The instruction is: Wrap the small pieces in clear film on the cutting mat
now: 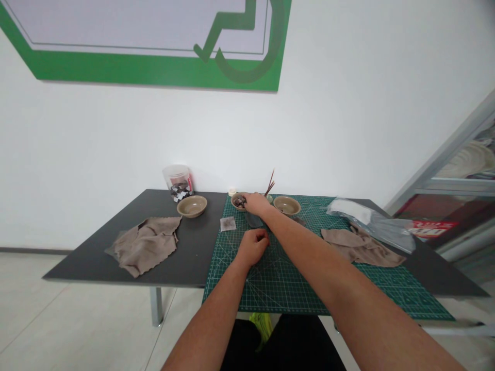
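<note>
My right hand [256, 203] reaches to a small bowl [234, 205] of dark and brown chips [240, 201]. Its fingers are drawn together at the bowl's right side, and the tips are hard to see. Nearer to me, my left hand [253, 246] is closed in a curl over the green cutting mat [278, 288]; what it holds, if anything, is hidden. A dark grey flat piece [253, 221] lies between the two hands. To its left is a small pale square [228, 223] with a greyish middle.
Shallow bowls stand left [192, 206] and right [286, 205]. A clear tub [178, 183] of chips is at the back left. Thin brown sticks [270, 184] rise behind my right hand. Brown cloths lie left [149, 245] and right [363, 246], near a plastic bag [371, 224].
</note>
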### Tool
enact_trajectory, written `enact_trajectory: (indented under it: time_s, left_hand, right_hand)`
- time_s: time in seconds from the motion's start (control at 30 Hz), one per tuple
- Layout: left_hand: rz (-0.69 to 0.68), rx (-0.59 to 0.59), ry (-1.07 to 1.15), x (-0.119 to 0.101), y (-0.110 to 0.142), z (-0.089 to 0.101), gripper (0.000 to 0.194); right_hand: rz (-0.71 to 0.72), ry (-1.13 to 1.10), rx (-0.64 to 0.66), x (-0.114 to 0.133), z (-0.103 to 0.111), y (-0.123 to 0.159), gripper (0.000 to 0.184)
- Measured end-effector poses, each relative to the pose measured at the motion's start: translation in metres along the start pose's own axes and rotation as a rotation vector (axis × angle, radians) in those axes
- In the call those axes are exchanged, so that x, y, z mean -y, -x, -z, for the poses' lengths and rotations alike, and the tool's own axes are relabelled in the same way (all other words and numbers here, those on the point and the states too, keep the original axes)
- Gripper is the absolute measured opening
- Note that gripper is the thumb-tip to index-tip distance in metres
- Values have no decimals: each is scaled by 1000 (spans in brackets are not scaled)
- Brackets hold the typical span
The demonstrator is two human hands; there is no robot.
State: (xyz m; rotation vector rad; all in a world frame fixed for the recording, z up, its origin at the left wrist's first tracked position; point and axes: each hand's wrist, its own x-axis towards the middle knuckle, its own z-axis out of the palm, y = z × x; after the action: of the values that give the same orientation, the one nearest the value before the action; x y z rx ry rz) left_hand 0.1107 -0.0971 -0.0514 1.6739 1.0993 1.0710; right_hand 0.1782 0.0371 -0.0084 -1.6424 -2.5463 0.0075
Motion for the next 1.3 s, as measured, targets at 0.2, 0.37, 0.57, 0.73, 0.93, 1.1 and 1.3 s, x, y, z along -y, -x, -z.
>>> enact_trajectory:
  time_s: [0.2, 0.37, 0.57, 0.73, 0.93, 1.1, 1.3]
  left_hand:
    - [5, -13, 21, 0, 0, 0, 15]
    - [-6, -18, 9, 1, 1, 1, 14]
    - [15, -46, -17, -1, -1, 2, 18]
    - [11, -312, 114, 3, -8, 1, 9]
    - [29, -370, 311, 7, -8, 2, 36]
    - [-22, -289, 376, 6, -5, 1, 43]
    - [6, -199, 328, 5, -5, 1, 25]
  right_hand:
    - [14, -17, -24, 0, -5, -12, 36]
    - [30, -55, -85, 1, -12, -11, 25]
    - [58, -274, -294, 1, -7, 1, 14]
    - [-6, -811, -443, 10, -1, 35, 18]
    - [-101, -1144, -534, 9, -9, 100, 22]
    - [-210, -1126, -542, 6, -17, 131, 19]
    - [-166, -790, -456, -9, -7, 159, 23]
